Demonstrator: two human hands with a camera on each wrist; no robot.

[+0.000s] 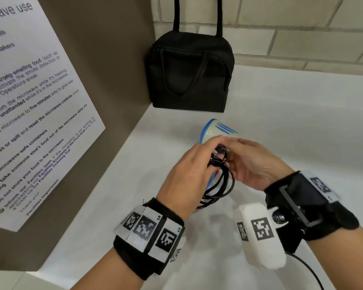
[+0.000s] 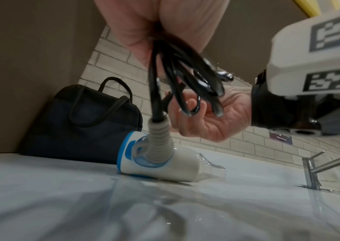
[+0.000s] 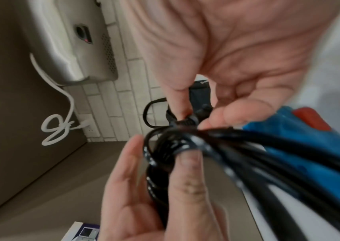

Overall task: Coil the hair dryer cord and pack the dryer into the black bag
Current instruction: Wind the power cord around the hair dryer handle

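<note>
The white and blue hair dryer lies on its side on the white counter, its grey cord sleeve pointing up. Above it, my left hand grips the black cord, gathered into a bundle of loops that hang down. In the right wrist view, my right hand pinches the cord's plug end at the top of the bundle, which a finger of the left hand presses across. The black bag stands upright in the corner behind the dryer, its top hidden.
A brown panel with a printed notice walls the left side, and pale tiles run along the back. A metal faucet stands to the right. A wall unit with a white cable hangs above.
</note>
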